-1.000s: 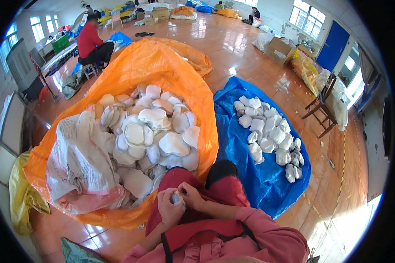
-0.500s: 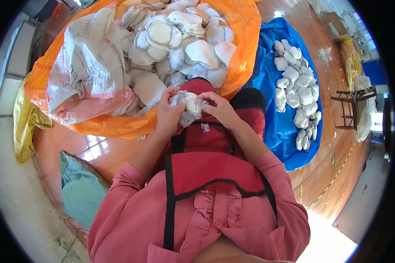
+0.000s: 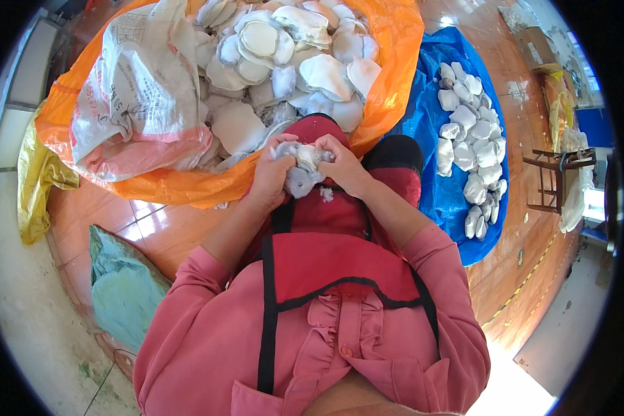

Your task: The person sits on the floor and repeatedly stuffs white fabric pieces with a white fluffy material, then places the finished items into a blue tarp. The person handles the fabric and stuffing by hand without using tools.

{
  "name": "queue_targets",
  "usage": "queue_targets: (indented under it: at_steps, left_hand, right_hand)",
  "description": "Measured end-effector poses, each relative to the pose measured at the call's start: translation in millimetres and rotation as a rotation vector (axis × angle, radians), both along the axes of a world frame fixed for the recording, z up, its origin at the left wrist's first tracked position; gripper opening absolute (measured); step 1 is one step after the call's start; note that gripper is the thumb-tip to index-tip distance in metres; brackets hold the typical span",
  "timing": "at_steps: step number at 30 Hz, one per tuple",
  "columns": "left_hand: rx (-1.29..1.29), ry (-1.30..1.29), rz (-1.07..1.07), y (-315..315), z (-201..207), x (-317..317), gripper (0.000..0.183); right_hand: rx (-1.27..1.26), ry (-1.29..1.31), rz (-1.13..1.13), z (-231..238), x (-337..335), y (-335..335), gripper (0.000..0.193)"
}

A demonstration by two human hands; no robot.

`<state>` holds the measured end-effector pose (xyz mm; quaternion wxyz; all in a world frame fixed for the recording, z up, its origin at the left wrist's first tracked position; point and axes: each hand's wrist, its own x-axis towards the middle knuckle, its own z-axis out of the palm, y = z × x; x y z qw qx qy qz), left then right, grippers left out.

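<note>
Above my lap, a wad of grey-white fluffy padding (image 3: 299,182) is pinched between my two hands, with a paler piece along its top. My left hand (image 3: 270,175) grips its left side, fingers closed. At its upper right, the fingers of my right hand (image 3: 344,168) are closed on the padding too. A small loose tuft of fluff (image 3: 326,195) lies on the red apron (image 3: 319,222) just below. Beyond my hands, a heap of flat, rounded white pads (image 3: 238,127) fills a large orange plastic bag (image 3: 187,191).
A white woven sack (image 3: 142,90) drapes over the orange bag's left side. To the right, a blue sheet (image 3: 433,222) bears several small padded white pieces (image 3: 464,156). A green sack (image 3: 123,295) and a yellow sack (image 3: 35,184) lie at left. Far right stands a wooden stool (image 3: 551,182).
The wad has turned between my fingers, so more of its grey fluffy side hangs toward me. My right hand has moved slightly inward over it. The whole view has shifted a little.
</note>
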<state>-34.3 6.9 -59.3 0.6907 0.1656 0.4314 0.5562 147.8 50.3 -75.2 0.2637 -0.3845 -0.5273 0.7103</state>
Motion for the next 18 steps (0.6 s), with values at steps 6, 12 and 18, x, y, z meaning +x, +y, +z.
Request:
queue_targets:
  at_steps: [6, 12, 18]
  left_hand:
    - [0.111, 0.228, 0.034, -16.5, -4.8, 17.8, 0.041]
    - [0.432, 0.876, 0.017, -26.8, 17.3, 28.2, 0.04]
    - [0.555, 0.867, -0.009, -30.7, 23.0, 33.2, 0.045]
  right_hand:
    - [0.169, -0.19, -0.055, -9.7, -1.1, -4.6, 0.024]
    - [0.326, -0.267, -0.089, -3.5, -6.4, -11.4, 0.026]
    - [0.331, -0.208, -0.167, -13.9, -5.8, -23.3, 0.034]
